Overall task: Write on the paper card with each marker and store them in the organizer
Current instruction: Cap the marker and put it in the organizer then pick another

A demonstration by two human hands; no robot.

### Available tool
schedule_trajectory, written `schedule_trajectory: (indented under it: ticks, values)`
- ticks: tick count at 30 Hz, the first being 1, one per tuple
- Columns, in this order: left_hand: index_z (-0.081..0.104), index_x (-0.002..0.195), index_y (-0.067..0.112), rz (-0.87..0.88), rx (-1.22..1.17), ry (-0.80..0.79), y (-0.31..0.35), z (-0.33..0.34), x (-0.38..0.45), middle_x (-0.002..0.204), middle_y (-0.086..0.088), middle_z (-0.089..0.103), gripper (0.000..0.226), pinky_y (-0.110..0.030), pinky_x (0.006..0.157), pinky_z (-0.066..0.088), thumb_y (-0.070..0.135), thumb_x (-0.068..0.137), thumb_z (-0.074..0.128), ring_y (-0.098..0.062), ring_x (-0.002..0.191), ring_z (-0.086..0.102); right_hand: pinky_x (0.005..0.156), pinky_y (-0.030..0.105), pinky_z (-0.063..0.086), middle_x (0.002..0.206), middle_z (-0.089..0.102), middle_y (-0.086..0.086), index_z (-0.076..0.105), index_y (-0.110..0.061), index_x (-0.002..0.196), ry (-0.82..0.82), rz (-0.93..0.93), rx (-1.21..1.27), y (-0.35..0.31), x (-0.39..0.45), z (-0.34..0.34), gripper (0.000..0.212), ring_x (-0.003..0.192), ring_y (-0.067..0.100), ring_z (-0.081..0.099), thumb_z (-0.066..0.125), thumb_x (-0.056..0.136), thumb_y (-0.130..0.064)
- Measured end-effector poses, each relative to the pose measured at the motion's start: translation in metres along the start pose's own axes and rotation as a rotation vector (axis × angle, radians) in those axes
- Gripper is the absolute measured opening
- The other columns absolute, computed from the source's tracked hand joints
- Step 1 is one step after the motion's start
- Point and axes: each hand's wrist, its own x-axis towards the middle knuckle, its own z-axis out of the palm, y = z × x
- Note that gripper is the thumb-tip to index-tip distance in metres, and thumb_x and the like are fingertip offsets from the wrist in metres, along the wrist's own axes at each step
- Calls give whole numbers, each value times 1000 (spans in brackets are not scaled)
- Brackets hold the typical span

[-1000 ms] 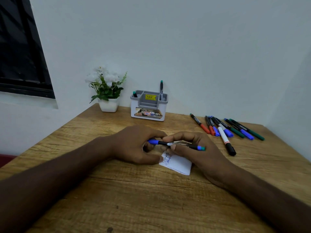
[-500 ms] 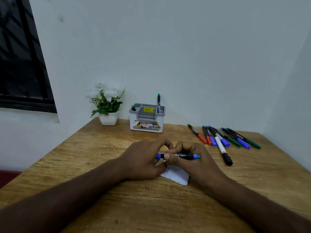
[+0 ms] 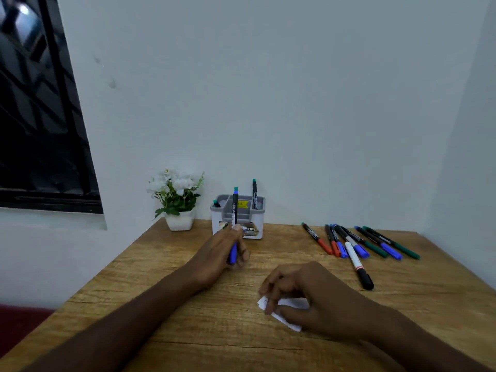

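Left hand point(image 3: 225, 253) is curled round a blue-capped marker point(image 3: 234, 226), held about upright, cap end down inside the fist, teal tail pointing to 12 o'clock. It sits in front of the organizer point(image 3: 239, 218), which overlaps it in view; can't tell if they touch.

Right hand point(image 3: 303, 294) rests on the paper card point(image 3: 288, 312), fingers bent down with the tips on the card's left edge and the thumb on its near edge. Pinching or just pressing: can't tell. Card lies flat on the wooden table point(image 3: 188, 331), at 4 o'clock from the left hand.

Organizer is at the back of the table, 12 o'clock from the hands. One marker point(image 3: 254, 194) stands upright in its right compartment, and a teal tip point(image 3: 216, 203) pokes out of its left one.

Loose markers point(image 3: 359, 241) lie fanned on the table at 2 o'clock from the right hand, well apart from it. A white-barrelled marker point(image 3: 358, 265) lies nearest it.

Potted plant point(image 3: 178, 201) sits just left of the organizer.
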Motion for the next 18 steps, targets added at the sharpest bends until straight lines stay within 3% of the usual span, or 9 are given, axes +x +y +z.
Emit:
schedule_trajectory:
  ticks: [3,5,7,8,10,12,15,18]
  values:
    - [60,94,27,36,67,77,7,2,8,99,5,68,50,-23,88,43,57,109,23,5,91,61,100,24,55,123,75,-19,84,-26,106,-36,-25,20,-3,-1,-3,14,119,-1,68,74,99,-33]
    - [69,103,25,60,6,209,20,0,23,104,12,70,47,-13,83,45,50,112,30,13,91,63,101,23,54,123,75,-19,83,-26,108,-25,-52,2,-3,-2,-2,16,119,-2,67,76,97,-36]
    - [73,112,30,69,-29,339,31,-6,47,113,9,71,40,-19,81,51,45,114,36,3,94,66,100,30,55,121,76,-19,81,-28,106,7,-57,-13,-4,-3,2,15,117,-1,67,75,97,-38]
    - [74,116,34,73,-27,371,35,-9,61,113,8,70,37,-24,80,50,45,114,38,0,90,63,99,32,56,120,77,-19,81,-28,105,24,-54,-14,-3,-3,4,14,117,0,67,75,97,-39]
    - [73,122,36,77,-5,410,48,-16,87,106,5,63,31,-21,69,45,42,113,43,2,77,51,98,32,56,120,77,-18,80,-29,105,31,-45,-22,-3,-3,6,15,117,1,67,73,97,-41]
    - [76,121,29,67,64,458,60,-18,109,104,0,72,28,-18,67,49,34,112,50,-3,76,58,99,29,54,121,75,-18,78,-29,107,19,-40,-52,-4,-3,5,19,117,0,65,71,98,-44]
    - [79,117,12,-43,159,443,69,-20,136,105,-7,78,31,-33,85,57,26,111,52,-20,88,71,100,26,52,124,74,-17,78,-29,111,-7,-9,-65,-3,-1,4,21,116,-1,63,71,99,-43]
    - [77,112,4,-103,288,350,67,-21,152,101,1,77,40,-21,74,53,28,114,45,-6,72,62,102,29,53,125,74,-14,78,-28,112,-16,19,-52,-1,-1,5,20,117,1,63,72,98,-41]
